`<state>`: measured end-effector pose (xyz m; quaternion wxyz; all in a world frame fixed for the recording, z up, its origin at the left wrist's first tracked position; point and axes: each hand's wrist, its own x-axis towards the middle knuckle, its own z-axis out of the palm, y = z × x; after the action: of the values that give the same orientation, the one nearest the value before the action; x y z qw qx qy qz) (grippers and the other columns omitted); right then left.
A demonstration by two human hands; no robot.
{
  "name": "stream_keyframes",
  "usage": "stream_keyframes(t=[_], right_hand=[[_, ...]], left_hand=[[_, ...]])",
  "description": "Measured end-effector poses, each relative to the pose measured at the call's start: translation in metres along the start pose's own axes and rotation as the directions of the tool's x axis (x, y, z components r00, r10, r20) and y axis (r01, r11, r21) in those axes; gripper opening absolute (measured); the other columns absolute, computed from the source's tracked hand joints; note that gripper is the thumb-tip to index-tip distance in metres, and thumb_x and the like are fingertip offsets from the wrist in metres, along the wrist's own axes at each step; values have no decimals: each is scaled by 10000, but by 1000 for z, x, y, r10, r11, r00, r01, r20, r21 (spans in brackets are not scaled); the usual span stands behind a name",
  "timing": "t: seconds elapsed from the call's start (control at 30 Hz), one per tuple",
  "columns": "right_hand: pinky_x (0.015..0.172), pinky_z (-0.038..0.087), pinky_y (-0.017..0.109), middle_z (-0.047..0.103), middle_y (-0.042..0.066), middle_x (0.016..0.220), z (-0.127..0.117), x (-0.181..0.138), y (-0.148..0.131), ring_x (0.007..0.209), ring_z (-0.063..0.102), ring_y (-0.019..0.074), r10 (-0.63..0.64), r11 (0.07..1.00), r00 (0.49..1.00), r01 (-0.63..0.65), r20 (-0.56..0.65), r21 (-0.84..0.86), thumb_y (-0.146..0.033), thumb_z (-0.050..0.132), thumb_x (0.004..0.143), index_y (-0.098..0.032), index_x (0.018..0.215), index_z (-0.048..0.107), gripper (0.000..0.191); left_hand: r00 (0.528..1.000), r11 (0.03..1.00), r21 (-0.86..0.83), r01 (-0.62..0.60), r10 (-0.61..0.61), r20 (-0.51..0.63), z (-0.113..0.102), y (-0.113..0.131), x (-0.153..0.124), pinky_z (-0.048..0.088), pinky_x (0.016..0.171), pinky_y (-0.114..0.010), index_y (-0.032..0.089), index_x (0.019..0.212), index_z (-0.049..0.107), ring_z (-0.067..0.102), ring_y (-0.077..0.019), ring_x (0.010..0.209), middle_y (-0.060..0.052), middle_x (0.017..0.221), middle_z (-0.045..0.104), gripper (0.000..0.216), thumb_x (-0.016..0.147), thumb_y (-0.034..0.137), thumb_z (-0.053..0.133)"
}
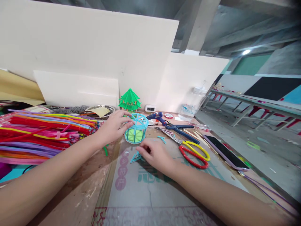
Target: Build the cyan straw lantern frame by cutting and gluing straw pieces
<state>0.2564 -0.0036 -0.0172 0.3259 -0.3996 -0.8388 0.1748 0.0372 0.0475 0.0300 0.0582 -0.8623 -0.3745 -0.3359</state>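
My left hand (pixel 114 126) is closed round a small light-blue round frame (pixel 136 128) of fuzzy craft sticks with a green inside, holding it tilted just above the table. Just below it, my right hand (pixel 155 154) rests on the cardboard sheet (pixel 145 185), its fingers curled over small light-blue stick pieces (pixel 135 158). Another short light-blue piece (pixel 161 139) lies to the right of the frame. A finished green model with a tiered roof (pixel 129 100) stands behind the frame.
A big pile of coloured fuzzy craft sticks (pixel 39 131) fills the left. To the right lie red-and-yellow scissors (pixel 194 153), blue pliers (pixel 178 129), a blue glue gun (pixel 157 117), a phone (pixel 226 152) and a water bottle (pixel 191 105). White boards stand behind.
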Motion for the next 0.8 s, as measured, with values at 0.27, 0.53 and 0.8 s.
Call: stream_keyframes(t=[0.27,0.53,0.8], right_hand=[[571,394,250,542,-13,703,-4,22,33,617,494,139,247,914,956,-175,-158,366,-374,543,845,-167,1074,587,312],[642,395,247,593,-1,731,6,25,37,686,526,141,141,964,986,-117,-86,240,-319,485,884,-181,887,640,207],[638,405,241,576,-3,713,6,22,35,685,541,143,130,951,991,-121,-15,285,-256,449,897,-199,761,551,179]], left_hand=[[993,999,-7,-52,51,-111,-11,9,1,407,980,-412,227,967,681,514,-215,1126,-79,1131,589,191,896,308,523],[999,996,87,0,3,-41,-4,8,1,386,1000,-445,202,911,710,497,-239,1130,-87,1132,595,287,901,402,504],[998,999,26,25,-26,61,-8,22,1,373,1024,-435,219,840,732,492,-228,1139,-66,1129,610,350,933,385,437]])
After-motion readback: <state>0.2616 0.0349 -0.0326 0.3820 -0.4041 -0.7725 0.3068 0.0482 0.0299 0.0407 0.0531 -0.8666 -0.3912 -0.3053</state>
